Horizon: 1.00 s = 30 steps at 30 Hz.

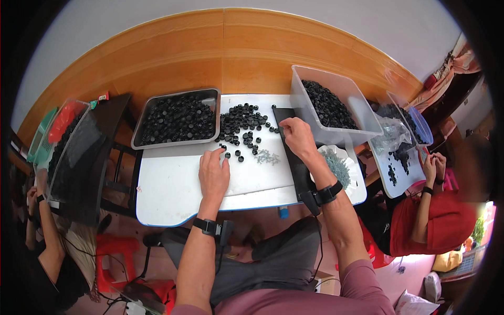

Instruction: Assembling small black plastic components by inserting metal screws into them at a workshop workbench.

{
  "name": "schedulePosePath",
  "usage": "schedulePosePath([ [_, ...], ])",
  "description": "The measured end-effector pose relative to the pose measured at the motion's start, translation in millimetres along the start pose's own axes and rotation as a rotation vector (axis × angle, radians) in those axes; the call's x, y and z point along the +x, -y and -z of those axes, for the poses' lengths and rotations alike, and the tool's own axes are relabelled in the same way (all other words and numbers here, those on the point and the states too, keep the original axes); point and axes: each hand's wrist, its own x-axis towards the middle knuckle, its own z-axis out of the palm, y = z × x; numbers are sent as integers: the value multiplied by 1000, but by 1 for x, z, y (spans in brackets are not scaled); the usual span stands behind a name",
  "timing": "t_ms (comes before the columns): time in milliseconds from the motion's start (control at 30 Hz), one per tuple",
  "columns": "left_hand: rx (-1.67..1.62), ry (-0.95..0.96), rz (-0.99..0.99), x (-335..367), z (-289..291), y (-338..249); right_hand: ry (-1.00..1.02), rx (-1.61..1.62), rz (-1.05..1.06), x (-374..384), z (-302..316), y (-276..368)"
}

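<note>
My left hand (213,174) rests low over the white table, thumb apart from the fingers. Its fingertips are beside a small round black cap (227,155) at the near edge of a loose pile of black caps (244,119). My right hand (298,137) is over a long black strip (295,170), fingers curled together; whatever they pinch is hidden. A scatter of small pale grey-green pieces (268,157) lies between my hands. More such pieces (336,165) fill a white scalloped dish (355,170) right of the strip.
A metal tray (137,137) of black caps stands back left. A clear plastic bin (341,132) of black parts stands back right, against the wooden panel (252,52). People work at side tables: one in red (441,220) at right, another's arm (50,231) at left.
</note>
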Motion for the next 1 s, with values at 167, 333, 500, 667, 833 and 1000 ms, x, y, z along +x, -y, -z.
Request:
schedulePosePath([
  [167,10,1,19,-1,1,1,86,-27,10,-12,8,7],
  [333,-5,-1,1,1,-2,-3,318,-41,-20,-18,40,31],
  [500,0,-24,-28,-1,1,7,63,26,194,-16,87,54],
  [667,-44,-33,-31,-1,2,3,-84,-74,32,39,152,-1],
  [833,-42,-39,-31,-1,-4,4,129,-328,-261,80,160,-114],
  [1000,-40,-28,-10,0,-1,1,431,-421,-406,89,155,-161],
])
